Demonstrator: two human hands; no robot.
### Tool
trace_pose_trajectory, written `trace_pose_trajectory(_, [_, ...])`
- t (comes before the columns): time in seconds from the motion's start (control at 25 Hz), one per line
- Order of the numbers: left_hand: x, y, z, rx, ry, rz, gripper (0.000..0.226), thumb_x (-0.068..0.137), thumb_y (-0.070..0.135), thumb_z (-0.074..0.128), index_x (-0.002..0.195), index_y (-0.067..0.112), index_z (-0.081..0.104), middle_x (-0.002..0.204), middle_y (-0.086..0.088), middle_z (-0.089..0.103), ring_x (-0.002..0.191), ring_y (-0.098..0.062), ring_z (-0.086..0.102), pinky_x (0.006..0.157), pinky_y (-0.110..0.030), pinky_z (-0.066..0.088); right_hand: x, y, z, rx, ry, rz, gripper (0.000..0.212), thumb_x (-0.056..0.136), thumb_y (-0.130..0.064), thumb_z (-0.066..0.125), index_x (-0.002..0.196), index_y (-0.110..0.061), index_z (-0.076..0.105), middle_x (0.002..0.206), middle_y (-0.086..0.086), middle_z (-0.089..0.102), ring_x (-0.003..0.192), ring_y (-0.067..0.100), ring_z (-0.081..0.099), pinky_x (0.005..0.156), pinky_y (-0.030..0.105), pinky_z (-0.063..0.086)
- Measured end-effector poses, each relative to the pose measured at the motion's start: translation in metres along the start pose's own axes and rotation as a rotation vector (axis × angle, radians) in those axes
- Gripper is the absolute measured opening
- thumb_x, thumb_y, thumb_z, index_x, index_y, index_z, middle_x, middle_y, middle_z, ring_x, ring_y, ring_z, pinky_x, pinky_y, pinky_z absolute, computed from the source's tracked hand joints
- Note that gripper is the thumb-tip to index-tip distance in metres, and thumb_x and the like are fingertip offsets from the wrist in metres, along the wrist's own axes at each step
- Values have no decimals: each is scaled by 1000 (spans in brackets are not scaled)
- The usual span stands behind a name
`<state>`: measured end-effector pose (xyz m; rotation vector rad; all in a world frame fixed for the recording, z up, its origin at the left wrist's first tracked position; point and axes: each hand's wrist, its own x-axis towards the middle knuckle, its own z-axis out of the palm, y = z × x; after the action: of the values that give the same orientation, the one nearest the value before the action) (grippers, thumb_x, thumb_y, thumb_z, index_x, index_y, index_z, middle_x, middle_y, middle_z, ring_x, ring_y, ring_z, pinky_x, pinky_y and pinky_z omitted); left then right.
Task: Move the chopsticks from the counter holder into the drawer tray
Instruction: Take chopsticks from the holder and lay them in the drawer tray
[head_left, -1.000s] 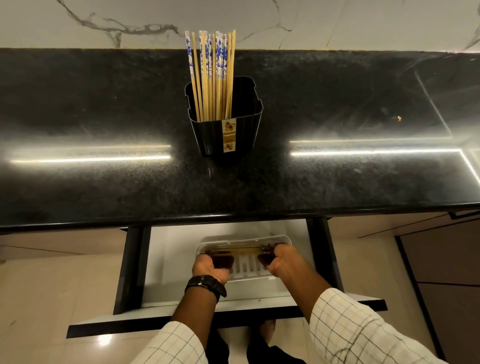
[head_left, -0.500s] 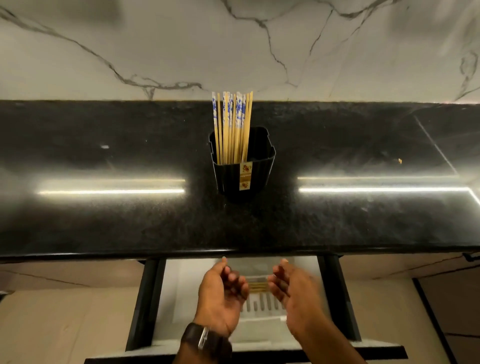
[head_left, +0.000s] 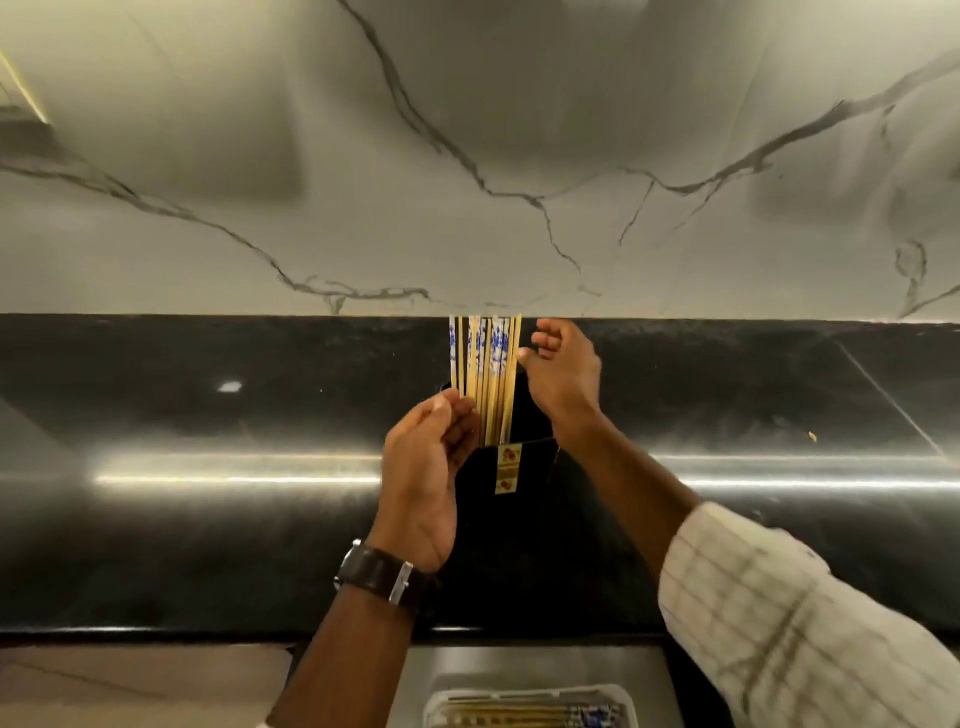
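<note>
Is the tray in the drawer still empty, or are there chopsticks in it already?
Not empty. Several chopsticks lie flat in the tray, at the bottom edge of the view; more stand in the holder.

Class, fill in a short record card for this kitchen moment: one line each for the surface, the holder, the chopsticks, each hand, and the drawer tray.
Surface: black counter against a marble wall
Holder: black holder on the counter, label facing the camera
Chopsticks: bundle upright in the holder
Left hand: left hand, fingers open at the bundle's left side, watch on the wrist
Right hand: right hand, open, at the bundle's right side
Drawer tray: white tray below the counter, chopsticks already lying in it
</note>
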<state>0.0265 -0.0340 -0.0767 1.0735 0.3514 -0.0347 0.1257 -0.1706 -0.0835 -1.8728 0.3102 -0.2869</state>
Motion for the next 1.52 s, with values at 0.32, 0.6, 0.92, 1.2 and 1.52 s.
trace_pose_trajectory(0.32, [36,2,6,-107,-26,-119,25,103,14,45,117,8,65,106,-11,73,103,-24,68,92,-35,53,67,2,22,14,-356,287,16,89,-2,72,104,-4,68,104,16,77,95,28,76,92,46,60])
trace_pose_trajectory(0.6, [52,-10,6,-60,-2,-146,26,102,15,48,119,11,67,108,-9,77,102,-21,72,85,-32,54,67,11,17,-130,-217,44,11,88,-13,76,97,-14,69,94,6,78,80,17,78,77,37,65])
trace_pose_trajectory(0.92, [50,-11,24,-16,-54,-54,24,100,8,52,116,10,70,113,-9,76,107,-20,71,95,-34,55,64,-1,-6,-185,-91,-292,10,89,-16,75,95,-11,70,87,0,76,78,11,75,69,25,63])
trace_pose_trajectory(1.2, [39,-13,35,23,-79,-14,25,100,5,51,111,11,73,104,-5,78,93,-15,76,76,-25,59,52,4,-6,-189,-180,-240,15,88,-12,76,102,-10,74,96,2,79,85,10,76,81,32,64])
trace_pose_trajectory(1.52, [19,3,28,119,-81,128,22,98,10,58,116,14,70,111,-1,74,104,-13,70,91,-28,55,19,-44,-40,35,-29,-365,23,95,-10,66,117,-10,68,100,-5,75,85,1,75,87,27,61])
